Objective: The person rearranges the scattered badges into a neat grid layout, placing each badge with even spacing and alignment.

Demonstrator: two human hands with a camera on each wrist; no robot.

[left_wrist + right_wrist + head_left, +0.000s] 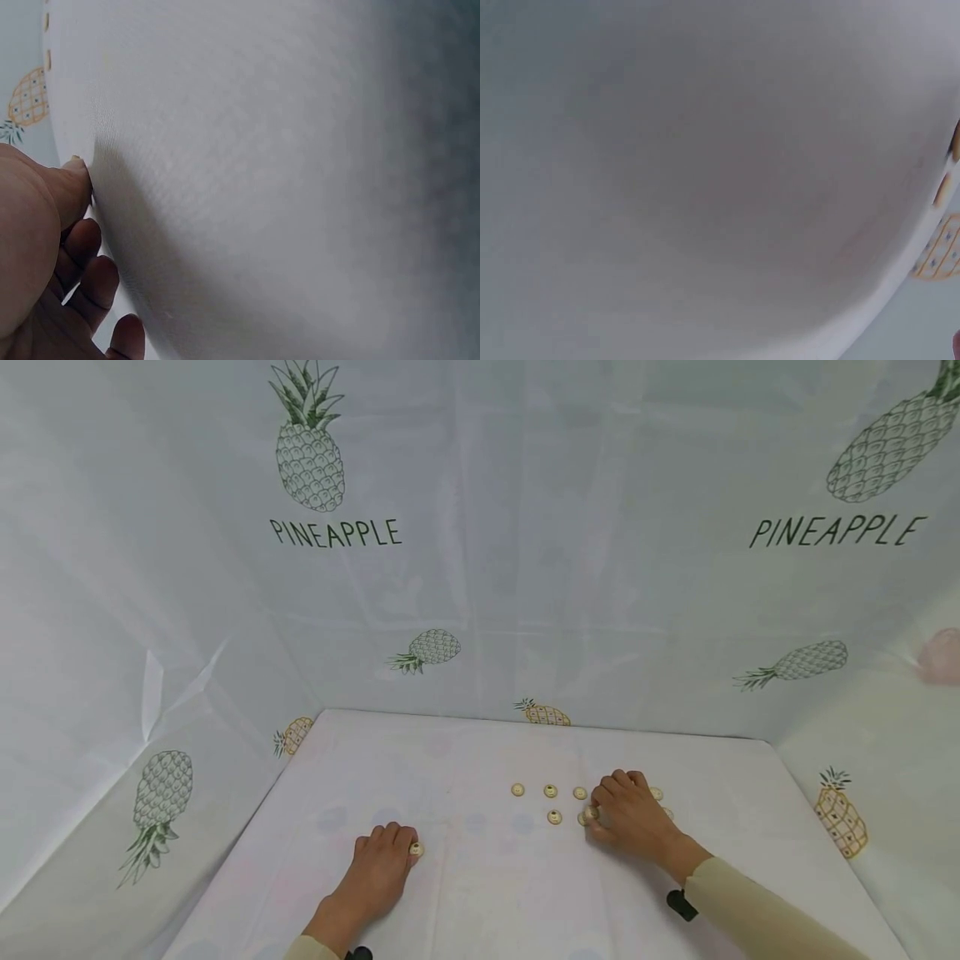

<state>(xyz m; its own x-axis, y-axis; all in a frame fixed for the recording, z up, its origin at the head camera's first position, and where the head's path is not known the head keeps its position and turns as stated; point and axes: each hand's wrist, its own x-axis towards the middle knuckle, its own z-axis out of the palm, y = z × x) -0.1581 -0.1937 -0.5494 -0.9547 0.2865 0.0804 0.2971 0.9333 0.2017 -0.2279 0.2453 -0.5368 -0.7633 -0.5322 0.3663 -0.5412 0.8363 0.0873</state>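
In the head view my left hand (378, 868) is low over the left middle of the table, pinching a small round beige disc (416, 849) with a dark mark at its centre. The left wrist view shows the thumb (71, 187) at the cloth with the other fingers curled below it; the disc is hidden there. At the right, my right hand (630, 818) pinches another beige disc (592, 812), which overlaps a disc (582, 819) lying on the table. That hand partly covers further discs, one of them showing past the knuckles (656, 793).
A back row includes a left disc (517, 790), a middle disc (551, 791) and one beside my right fingers (580, 793). Another disc (554, 817) lies in front. White cloth covers the table (495, 893); pineapple-printed sheeting (525, 568) hangs behind and at both sides.
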